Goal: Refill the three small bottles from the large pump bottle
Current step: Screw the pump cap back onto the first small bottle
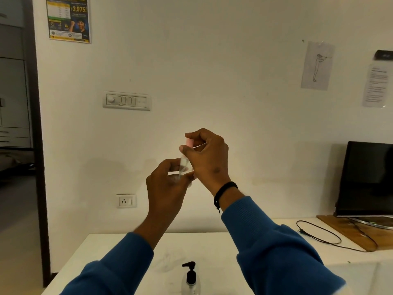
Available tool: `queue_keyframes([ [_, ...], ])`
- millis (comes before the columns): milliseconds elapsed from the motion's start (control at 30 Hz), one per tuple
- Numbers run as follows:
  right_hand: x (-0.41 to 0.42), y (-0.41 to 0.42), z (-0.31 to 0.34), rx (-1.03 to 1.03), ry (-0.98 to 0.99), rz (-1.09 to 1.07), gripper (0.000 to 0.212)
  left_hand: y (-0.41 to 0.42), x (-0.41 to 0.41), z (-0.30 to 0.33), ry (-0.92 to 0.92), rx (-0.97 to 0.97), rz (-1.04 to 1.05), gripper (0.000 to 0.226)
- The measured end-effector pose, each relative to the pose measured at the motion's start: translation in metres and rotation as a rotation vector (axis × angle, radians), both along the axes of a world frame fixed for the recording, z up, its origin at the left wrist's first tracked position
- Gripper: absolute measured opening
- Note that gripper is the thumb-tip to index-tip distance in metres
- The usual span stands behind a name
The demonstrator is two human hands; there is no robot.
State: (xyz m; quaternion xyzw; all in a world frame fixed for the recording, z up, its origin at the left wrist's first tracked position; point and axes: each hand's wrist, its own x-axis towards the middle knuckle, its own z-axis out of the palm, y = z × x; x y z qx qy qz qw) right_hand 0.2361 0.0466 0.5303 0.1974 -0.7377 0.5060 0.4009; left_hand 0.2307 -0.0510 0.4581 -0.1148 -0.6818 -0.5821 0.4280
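Clear little bottle [183, 166] is hanging in mid-air before the wall, left hand [168, 184] pinching its body while right hand [207, 156] is curling round the pink cap [188, 143]. Down below, the pump bottle [191, 278] is standing on the white table [214, 248], between both blue sleeves.

Only "3,975!" reads clearly, printed on the wall poster [69, 19].

Soft, even indoor light fell on the wall [212, 71]; the hands [204, 154] were slightly motion-blurred, and the edges bowed.
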Motion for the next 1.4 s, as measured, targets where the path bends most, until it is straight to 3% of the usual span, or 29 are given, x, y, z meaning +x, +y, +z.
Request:
queue_keyframes([
  [467,0.015,-0.002,-0.008,-0.026,0.0,0.04,0.047,0.0,0.018,-0.002,0.067,-0.008,0.021,0.037],
  [633,0.012,-0.003,-0.03,0.045,-0.088,0.061,0.03,-0.008,0.021,-0.022,0.039,0.008,-0.007,0.038],
  [833,-0.005,-0.01,-0.074,0.166,-0.187,0.087,0.014,-0.024,0.007,-0.067,-0.074,-0.017,0.029,0.037],
  [1133,-0.073,-0.012,-0.157,0.307,-0.365,0.129,0.02,-0.034,-0.049,-0.153,-0.228,-0.072,0.065,0.037],
  [1400,-0.162,0.018,-0.25,0.335,-0.619,0.182,0.023,-0.017,-0.128,-0.243,-0.425,-0.103,-0.052,0.035],
])
